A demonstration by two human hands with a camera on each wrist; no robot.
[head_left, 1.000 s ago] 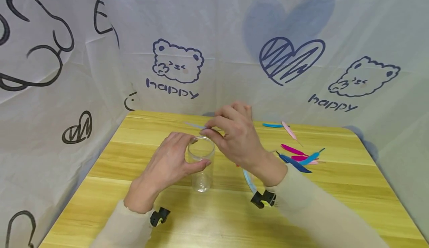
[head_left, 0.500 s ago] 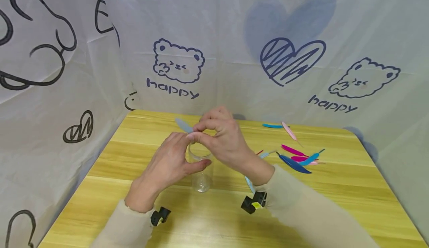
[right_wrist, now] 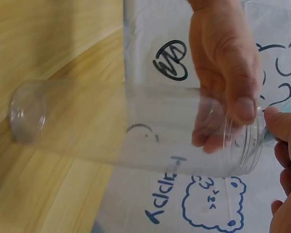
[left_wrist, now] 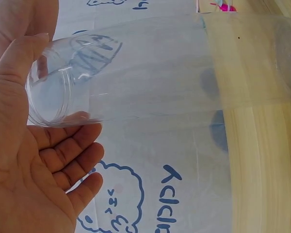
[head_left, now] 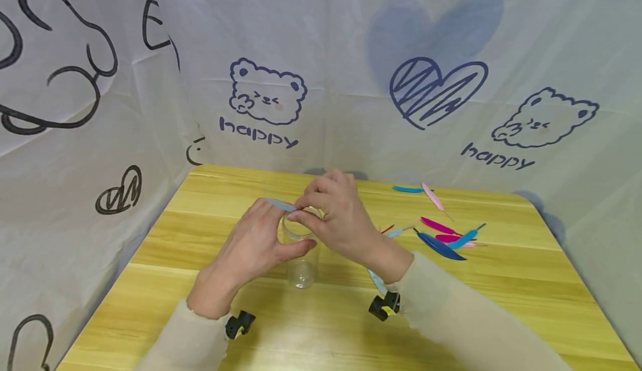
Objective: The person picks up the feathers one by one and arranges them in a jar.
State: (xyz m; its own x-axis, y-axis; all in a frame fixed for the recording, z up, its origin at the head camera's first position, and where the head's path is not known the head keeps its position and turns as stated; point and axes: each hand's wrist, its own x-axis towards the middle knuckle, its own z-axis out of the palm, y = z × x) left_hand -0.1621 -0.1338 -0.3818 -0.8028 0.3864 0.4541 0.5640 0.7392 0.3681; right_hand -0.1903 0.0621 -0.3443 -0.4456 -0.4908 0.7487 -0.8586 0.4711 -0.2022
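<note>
A tall clear plastic jar (head_left: pixel 301 273) stands upright near the middle of the wooden table, its mouth uncovered. My left hand (head_left: pixel 253 243) holds it just below the rim, thumb on the near side and fingers on the far side; the left wrist view shows the palm beside the ringed neck of the jar (left_wrist: pixel 150 68). Over the mouth, my right hand (head_left: pixel 341 215) pinches a pale blue-grey feather (head_left: pixel 280 204) between thumb and forefinger. Its blade points left, above the left fingers. In the right wrist view the feather (right_wrist: pixel 270 137) is partly hidden by the right hand (right_wrist: pixel 287 155).
To the right lie several loose feathers: a dark blue feather (head_left: pixel 441 245), a magenta feather (head_left: pixel 437 225), a bright blue feather (head_left: pixel 407 188) and a pink feather (head_left: pixel 432 195) among them. Light blue feathers (head_left: pixel 376 282) are partly hidden by the right wrist. A printed cloth (head_left: pixel 326 81) hangs behind the table.
My right hand has moved left, then slightly down towards the jar's mouth. The feather swung up and left, and now lies flatter and lower. The left hand and jar stay put.
</note>
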